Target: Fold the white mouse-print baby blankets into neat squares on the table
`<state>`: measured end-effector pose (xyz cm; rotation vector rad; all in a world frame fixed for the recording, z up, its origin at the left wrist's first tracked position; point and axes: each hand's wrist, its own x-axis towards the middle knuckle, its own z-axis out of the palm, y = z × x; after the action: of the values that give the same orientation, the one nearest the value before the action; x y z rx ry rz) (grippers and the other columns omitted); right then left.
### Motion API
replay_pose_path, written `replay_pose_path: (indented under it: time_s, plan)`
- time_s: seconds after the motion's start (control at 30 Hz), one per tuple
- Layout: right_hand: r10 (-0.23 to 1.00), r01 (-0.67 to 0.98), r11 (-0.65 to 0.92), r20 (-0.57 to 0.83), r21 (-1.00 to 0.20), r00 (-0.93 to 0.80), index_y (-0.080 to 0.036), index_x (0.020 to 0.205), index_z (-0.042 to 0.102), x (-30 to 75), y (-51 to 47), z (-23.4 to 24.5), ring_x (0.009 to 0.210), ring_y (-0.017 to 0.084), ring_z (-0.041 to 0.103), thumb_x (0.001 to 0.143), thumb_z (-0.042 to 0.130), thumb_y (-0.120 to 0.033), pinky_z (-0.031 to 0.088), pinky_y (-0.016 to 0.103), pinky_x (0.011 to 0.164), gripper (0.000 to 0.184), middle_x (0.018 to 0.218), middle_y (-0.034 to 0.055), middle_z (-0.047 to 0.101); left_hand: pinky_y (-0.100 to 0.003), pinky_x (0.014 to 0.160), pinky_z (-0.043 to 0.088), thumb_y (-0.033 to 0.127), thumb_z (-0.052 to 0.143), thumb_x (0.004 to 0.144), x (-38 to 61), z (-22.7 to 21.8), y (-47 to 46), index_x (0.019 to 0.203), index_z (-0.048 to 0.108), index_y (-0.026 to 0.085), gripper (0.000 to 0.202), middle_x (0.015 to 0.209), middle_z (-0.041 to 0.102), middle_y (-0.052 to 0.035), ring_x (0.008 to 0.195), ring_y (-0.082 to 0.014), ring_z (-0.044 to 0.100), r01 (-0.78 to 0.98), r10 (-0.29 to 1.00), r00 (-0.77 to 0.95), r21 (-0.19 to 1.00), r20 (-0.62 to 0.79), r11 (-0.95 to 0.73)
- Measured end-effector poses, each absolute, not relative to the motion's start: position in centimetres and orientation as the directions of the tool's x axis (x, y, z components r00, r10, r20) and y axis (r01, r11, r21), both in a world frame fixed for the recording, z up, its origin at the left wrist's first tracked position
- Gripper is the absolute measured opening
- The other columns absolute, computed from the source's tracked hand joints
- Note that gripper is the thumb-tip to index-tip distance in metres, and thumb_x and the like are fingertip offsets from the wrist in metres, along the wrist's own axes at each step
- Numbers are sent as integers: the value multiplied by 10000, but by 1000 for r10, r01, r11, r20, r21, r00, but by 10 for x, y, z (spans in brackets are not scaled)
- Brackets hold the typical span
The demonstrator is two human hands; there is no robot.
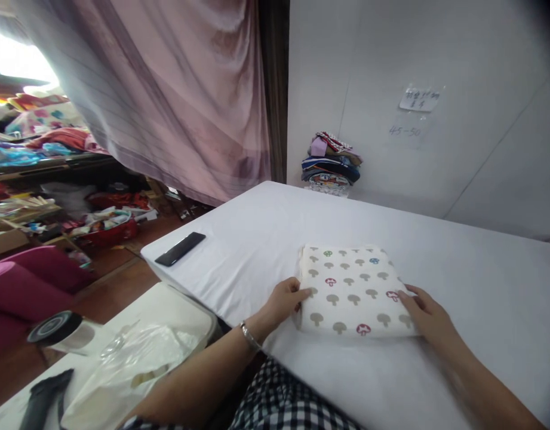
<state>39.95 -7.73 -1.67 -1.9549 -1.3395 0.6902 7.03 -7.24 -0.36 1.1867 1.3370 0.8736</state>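
A folded white cloth (346,310) printed with grey, red, green and blue mushrooms lies on the white-covered table (275,221). My left hand (283,301) grips its left edge, thumb on top and the other fingers curled at the side. At the right edge, my right hand (424,307) holds the cloth in the same manner, with the thumb over the print. The fingers beneath the cloth are partly hidden. A bracelet circles my left wrist.
A dark phone (180,249) rests near the table's left corner. Folded clothes (332,161) are stacked by the wall. On the lower side table are a plastic bag (135,358) and a black-lidded clear jar (62,331). A pink curtain (189,89) hangs behind.
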Motion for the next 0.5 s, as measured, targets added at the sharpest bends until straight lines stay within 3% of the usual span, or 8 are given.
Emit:
replay_pose_path:
  time_s: [0.13, 0.3, 0.43, 0.5]
  plan:
    - [951, 670, -236, -25, -704, 308, -254, 1122, 557, 401, -79, -25, 710, 195, 589, 731, 475, -616, 456, 288, 632, 538, 776, 0, 637, -214, 477, 320, 470, 669, 625, 69, -7, -75, 633, 396, 191, 390, 541, 421, 64, 491, -71, 401, 105, 958, 72, 957, -279, 271]
    - [944, 632, -235, -18, -738, 329, -264, 1210, 503, 397, -81, -21, 765, 193, 599, 774, 426, -594, 455, 280, 670, 552, 829, 0, 644, -220, 457, 300, 556, 590, 677, 72, -9, -84, 684, 437, 195, 392, 551, 436, 58, 494, -87, 398, 237, 973, 38, 948, -226, 211]
    - [961, 681, -201, -8, -704, 276, -282, 1227, 483, 392, -84, -18, 803, 204, 609, 808, 393, -571, 445, 298, 725, 517, 866, 10, 651, -217, 453, 278, 524, 581, 691, 75, -8, -89, 623, 413, 199, 372, 532, 383, 63, 500, -84, 368, 333, 995, 7, 938, -103, 95]
    - [962, 679, -209, -23, -704, 272, -282, 1235, 471, 393, -84, -18, 792, 207, 609, 812, 384, -587, 445, 307, 724, 529, 849, 12, 643, -217, 447, 279, 518, 589, 681, 76, -6, -88, 637, 419, 203, 360, 520, 391, 69, 476, -80, 363, 303, 991, 17, 945, -135, 124]
